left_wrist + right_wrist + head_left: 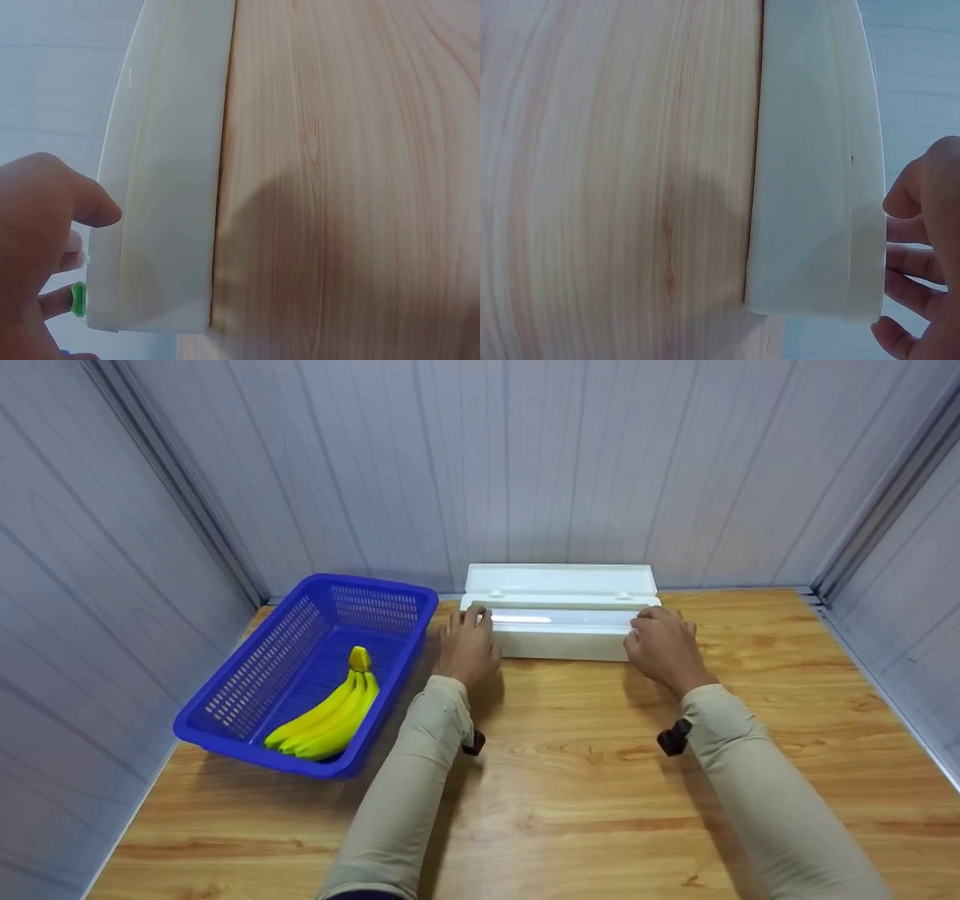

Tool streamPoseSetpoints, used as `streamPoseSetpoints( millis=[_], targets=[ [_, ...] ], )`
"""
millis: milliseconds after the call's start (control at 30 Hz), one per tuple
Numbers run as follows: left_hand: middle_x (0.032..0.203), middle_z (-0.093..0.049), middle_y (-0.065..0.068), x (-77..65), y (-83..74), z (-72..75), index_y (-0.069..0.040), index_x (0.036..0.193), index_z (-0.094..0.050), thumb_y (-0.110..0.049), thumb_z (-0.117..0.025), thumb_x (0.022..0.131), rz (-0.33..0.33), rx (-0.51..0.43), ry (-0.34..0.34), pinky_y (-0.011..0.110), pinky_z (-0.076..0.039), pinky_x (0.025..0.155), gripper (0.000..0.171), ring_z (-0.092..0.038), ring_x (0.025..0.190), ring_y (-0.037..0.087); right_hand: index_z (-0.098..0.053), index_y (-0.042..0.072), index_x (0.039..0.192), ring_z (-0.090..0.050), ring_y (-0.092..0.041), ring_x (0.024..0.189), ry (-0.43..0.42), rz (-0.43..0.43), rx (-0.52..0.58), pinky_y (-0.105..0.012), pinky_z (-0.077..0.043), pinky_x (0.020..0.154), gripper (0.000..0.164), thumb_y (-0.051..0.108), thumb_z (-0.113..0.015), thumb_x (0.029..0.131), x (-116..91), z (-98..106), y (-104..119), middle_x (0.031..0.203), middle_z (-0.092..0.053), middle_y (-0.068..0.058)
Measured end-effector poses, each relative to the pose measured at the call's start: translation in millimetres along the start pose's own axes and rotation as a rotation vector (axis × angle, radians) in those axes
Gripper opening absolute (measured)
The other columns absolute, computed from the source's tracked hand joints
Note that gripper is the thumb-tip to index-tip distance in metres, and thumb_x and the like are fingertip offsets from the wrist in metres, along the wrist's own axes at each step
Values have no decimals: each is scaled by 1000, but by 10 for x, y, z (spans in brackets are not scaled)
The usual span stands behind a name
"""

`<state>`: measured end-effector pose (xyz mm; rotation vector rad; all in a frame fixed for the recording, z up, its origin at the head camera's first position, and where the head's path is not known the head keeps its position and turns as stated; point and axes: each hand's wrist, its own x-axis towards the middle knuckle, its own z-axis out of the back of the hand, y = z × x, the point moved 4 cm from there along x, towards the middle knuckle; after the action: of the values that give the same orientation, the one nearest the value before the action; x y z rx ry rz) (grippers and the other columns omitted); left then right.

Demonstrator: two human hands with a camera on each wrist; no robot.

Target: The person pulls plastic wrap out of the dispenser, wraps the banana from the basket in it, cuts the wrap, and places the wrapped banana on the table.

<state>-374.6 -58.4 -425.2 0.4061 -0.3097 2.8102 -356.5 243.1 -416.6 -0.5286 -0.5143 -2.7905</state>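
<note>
A long white plastic wrap dispenser (pixel 562 645) lies near the back wall with its lid (pixel 561 579) flipped up. Inside, a glossy clear roll (pixel 570 618) shows between the hands. My left hand (pixel 469 646) is at the dispenser's left end; in the left wrist view its thumb and fingers are bent but apart at the top edge. Beside one fingertip is a small green piece (pixel 79 299), its kind unclear. At the right end is my right hand (pixel 663 648). In the right wrist view its thumb and fingers reach the top edge; nothing visible is gripped.
A blue plastic basket (pixel 196 726) with a bunch of yellow bananas (pixel 334 724) stands left of my left forearm. Pale panel walls (pixel 540 457) enclose the wooden table (pixel 570 810) at the back and sides.
</note>
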Motion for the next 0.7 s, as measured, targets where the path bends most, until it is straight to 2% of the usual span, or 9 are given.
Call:
streamPoseSetpoints(
  millis=[133, 267, 400, 633, 700],
  targets=[
    [146, -47, 7, 16, -8, 3, -8, 146, -50, -24, -61, 95, 24, 24, 7, 64, -34, 102, 55, -44, 129, 36, -72, -4, 94, -55, -44, 106, 11, -12, 12, -57, -38, 76, 26, 13, -52, 93, 15, -1, -12, 116, -65, -19],
    [147, -45, 8, 28, -19, 9, -9, 148, -47, -24, -62, 94, 36, 12, 10, 71, -24, 106, 58, -44, 130, 37, -71, -3, 91, -55, -44, 106, 5, -15, 15, -56, -38, 76, 25, 13, -52, 94, 25, -8, -17, 117, -65, -19],
    [146, -45, 9, 33, -31, 4, -8, 147, -47, -22, -63, 92, 53, -6, 1, 73, -20, 107, 59, -45, 130, 33, -71, -3, 92, -56, -43, 107, -9, -14, 17, -55, -38, 75, 24, 13, -52, 94, 32, -4, -12, 119, -65, -17],
    [141, -48, 14, 65, -117, -15, 1, 142, -50, -16, -60, 87, 45, -54, -57, 71, -23, 108, 58, -51, 127, 29, -72, 3, 112, -56, -42, 110, -30, -29, 48, -57, -37, 76, 28, 14, -54, 94, 24, 6, -10, 124, -64, -16],
    [140, -48, 16, 73, -141, -20, 3, 141, -50, -15, -59, 87, 43, -98, -65, 70, -20, 110, 57, -53, 126, 29, -72, 5, 108, -56, -42, 108, -26, -33, 53, -57, -36, 76, 25, 14, -54, 94, 26, 0, -5, 124, -64, -16]
  ],
)
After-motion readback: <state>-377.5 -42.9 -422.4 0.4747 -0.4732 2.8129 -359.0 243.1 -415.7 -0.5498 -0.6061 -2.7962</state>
